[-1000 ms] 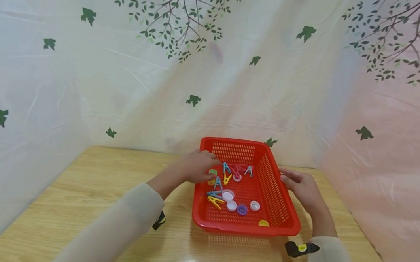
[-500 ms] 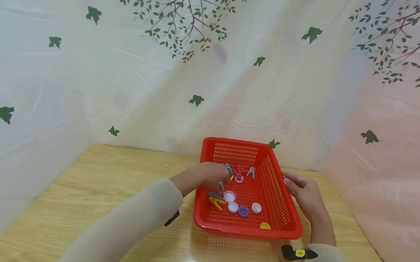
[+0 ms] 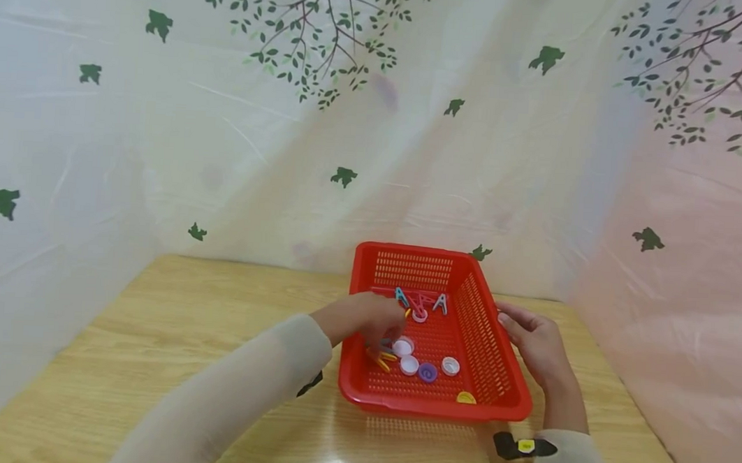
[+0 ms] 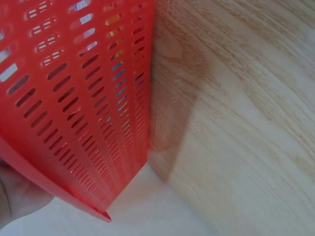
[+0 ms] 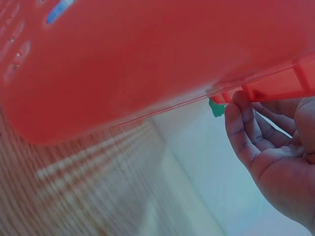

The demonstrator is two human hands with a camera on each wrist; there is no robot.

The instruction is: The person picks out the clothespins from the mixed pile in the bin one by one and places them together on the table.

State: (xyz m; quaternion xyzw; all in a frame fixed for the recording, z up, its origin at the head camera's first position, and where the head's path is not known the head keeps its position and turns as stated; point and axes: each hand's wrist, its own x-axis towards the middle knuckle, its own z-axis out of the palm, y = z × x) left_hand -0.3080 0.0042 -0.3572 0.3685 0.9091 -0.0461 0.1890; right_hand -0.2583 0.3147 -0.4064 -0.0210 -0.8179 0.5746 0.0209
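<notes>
In the head view, a red plastic basket (image 3: 437,408) with slotted walls stands on the table. My left hand (image 3: 375,319) reaches over its left wall with the fingers pointing down inside. The fingertips are beside a yellow clothespin (image 3: 387,358); whether they grip anything is hidden. At the back lie a blue clothespin (image 3: 400,296), a grey clothespin (image 3: 441,304) and pink clothespins (image 3: 418,304). Nearer the front are white bottle caps (image 3: 409,365), a purple cap (image 3: 427,373) and a yellow cap (image 3: 466,398). My right hand (image 3: 536,344) holds the basket's right rim.
The basket sits on a light wooden table (image 3: 235,308), whose surface stretches to the left. A pale curtain (image 3: 255,162) with leaf prints hangs behind and at both sides. In the left wrist view, the slotted basket wall (image 4: 78,113) fills the left part.
My left hand has moved right and down from above the basket's left wall, deeper among the clothespins, and its fingers cover several of them. The right hand stays at the rim.
</notes>
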